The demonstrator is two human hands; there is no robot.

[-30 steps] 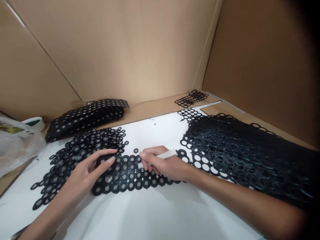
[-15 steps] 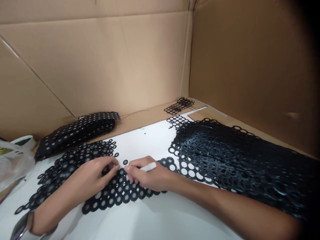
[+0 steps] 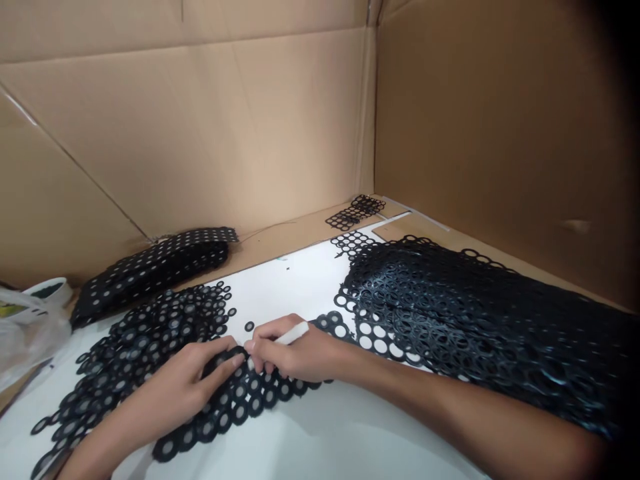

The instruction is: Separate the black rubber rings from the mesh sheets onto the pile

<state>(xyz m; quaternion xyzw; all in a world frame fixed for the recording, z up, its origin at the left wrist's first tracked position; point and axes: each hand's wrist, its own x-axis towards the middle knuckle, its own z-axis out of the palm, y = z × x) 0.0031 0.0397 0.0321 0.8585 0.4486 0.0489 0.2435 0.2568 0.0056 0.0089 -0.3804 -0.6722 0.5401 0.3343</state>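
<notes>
A black sheet of joined rings with pale centres (image 3: 240,408) lies on the white work surface (image 3: 280,283) in front of me. My left hand (image 3: 183,380) is closed over its upper left edge, with thumb and forefinger gripping the rings. Between the fingers of my right hand (image 3: 295,353) is a slim white pen-like tool (image 3: 294,333), its lower end pointing down at the sheet beside my left thumb. One loose black ring (image 3: 249,326) rests just beyond the fingertips. Left of the sheet spreads a heap of similar black rings (image 3: 165,317), partly covered by my left forearm.
A large pile of black open-ring mesh (image 3: 465,313) fills the right side. Black dotted strips (image 3: 160,260) lie folded at the back left, near a white tub (image 3: 57,293) and a clear plastic bag (image 3: 35,333). Cardboard walls (image 3: 250,120) stand behind and right.
My left hand has moved slightly down and toward me, and the near left edge of the ring sheet has shifted the same way. The white tool's lower end now shows below my right fingers.
</notes>
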